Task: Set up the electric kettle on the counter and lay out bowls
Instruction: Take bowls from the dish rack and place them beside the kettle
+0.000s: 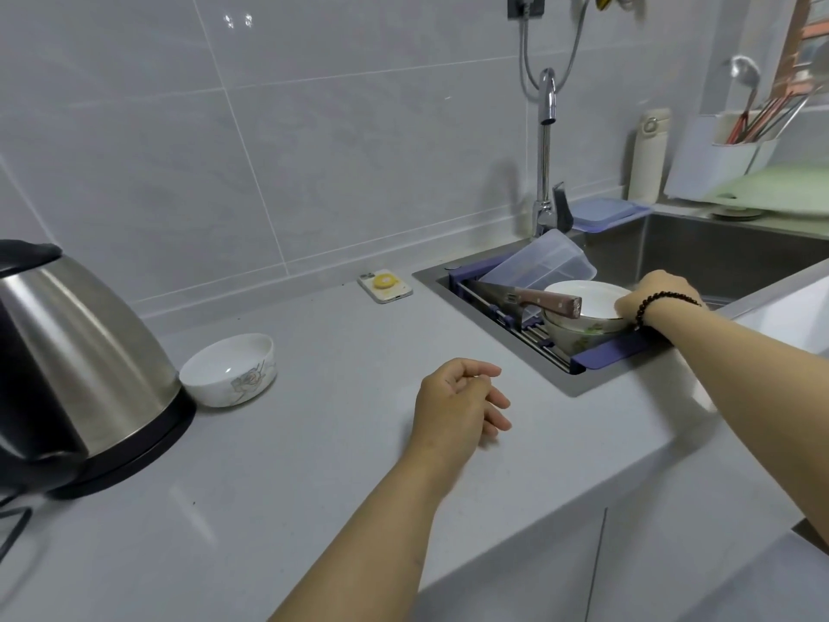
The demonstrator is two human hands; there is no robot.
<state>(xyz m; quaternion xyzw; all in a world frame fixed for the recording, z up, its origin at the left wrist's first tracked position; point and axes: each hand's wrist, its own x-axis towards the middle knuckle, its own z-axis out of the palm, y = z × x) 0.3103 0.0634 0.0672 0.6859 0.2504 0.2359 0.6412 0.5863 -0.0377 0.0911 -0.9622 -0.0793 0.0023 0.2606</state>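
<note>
The steel electric kettle (76,352) stands upright on its black base at the left edge of the grey bench (314,464), with a dark cord trailing off below it. Just beside the base, to its right, one white bowl (229,369) with a floral print sits upright on the bench, touching nothing else. A phone (385,285) lies flat near the tiled back wall, well apart from the bowl.

The left hand (457,404) is held over the bare bench in front of the sink, fingers loosely curled, gripping nothing; contact with the surface cannot be confirmed.

The right hand (652,298), a dark bead bracelet at the wrist, reaches into the drying rack (610,347) set across the sink (717,249). Its fingers are closed over the right rim of the top bowl (587,300), which is nested in a second bowl (583,334) bearing a green pattern. A knife (534,300) with a wooden handle lies in the rack, its handle end crossing the left side of the stacked bowls. A clear plastic container (538,262) lies tilted behind the knife, below the tap (546,141).
</note>
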